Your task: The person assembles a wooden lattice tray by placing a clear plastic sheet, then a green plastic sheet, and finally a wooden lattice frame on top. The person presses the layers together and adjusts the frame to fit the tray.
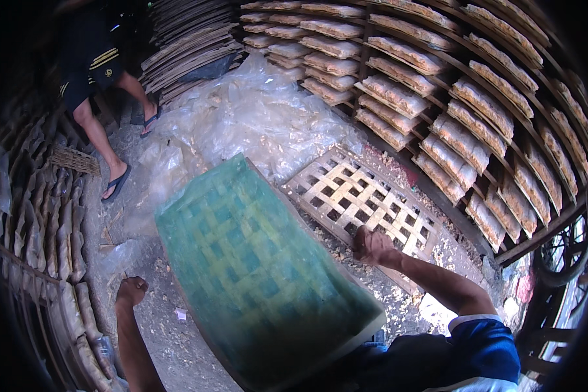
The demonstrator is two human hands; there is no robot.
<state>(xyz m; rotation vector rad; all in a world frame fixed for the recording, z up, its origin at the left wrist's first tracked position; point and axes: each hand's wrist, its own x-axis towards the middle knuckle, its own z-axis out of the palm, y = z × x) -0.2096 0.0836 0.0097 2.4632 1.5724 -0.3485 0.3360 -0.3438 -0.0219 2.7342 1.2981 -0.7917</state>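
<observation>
A large lattice tray covered with a green plastic sheet (255, 268) tilts in front of me, its near end against my body. My left hand (132, 291) is a closed fist just left of the tray's left edge, apart from it, with nothing visible in it. My right hand (371, 245) is also closed, to the right of the tray's right edge and above a bare wooden lattice tray (353, 196) lying on the ground. I cannot see either hand touching the green tray.
Another person's legs in flip-flops (114, 183) stand at the upper left. Crumpled clear plastic sheets (255, 117) cover the floor beyond. Slanted racks of filled trays (451, 111) fill the right; stacked boards (189, 46) lie at the back, more racks (46, 222) on the left.
</observation>
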